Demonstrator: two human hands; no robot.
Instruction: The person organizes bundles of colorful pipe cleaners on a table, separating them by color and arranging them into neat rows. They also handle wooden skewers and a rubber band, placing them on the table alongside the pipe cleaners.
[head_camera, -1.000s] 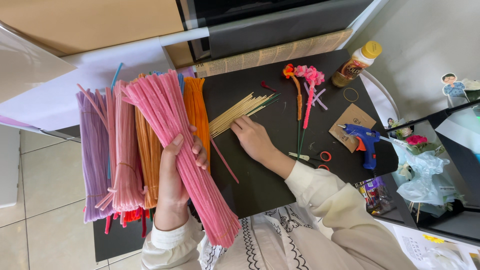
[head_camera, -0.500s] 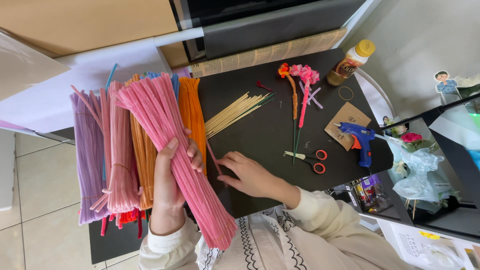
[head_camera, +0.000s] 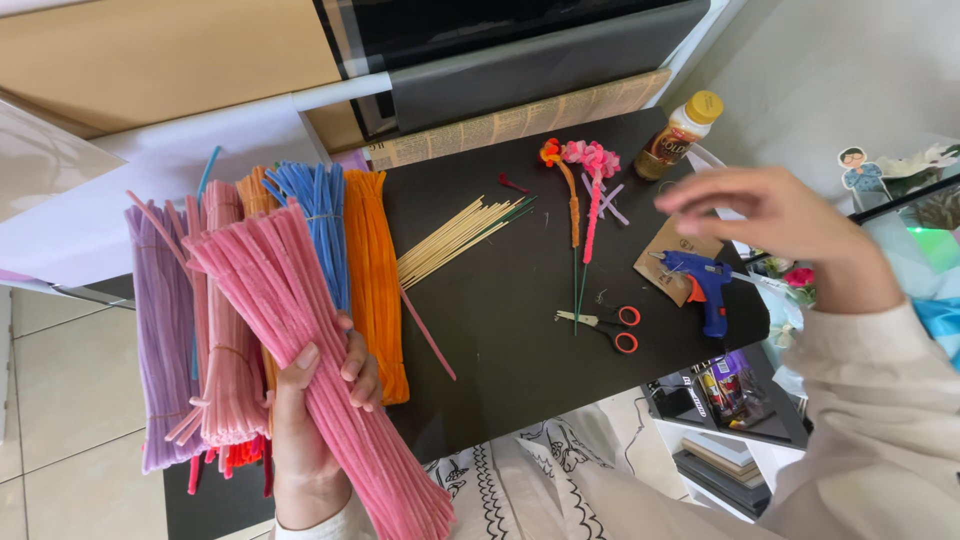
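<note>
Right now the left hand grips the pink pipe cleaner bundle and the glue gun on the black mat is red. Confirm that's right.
Not quite. The head view shows the glue gun is blue, not red. The left hand does grip the pink pipe cleaner bundle, and the gun lies on the black mat.

Single head view, steep downward, close over black table (head_camera: 500, 330); far edges perhaps cropped.

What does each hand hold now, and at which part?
The left hand grips the pink bundle of fuzzy stems around its middle. The right hand holds nothing; it hovers open above the glue gun.
</note>
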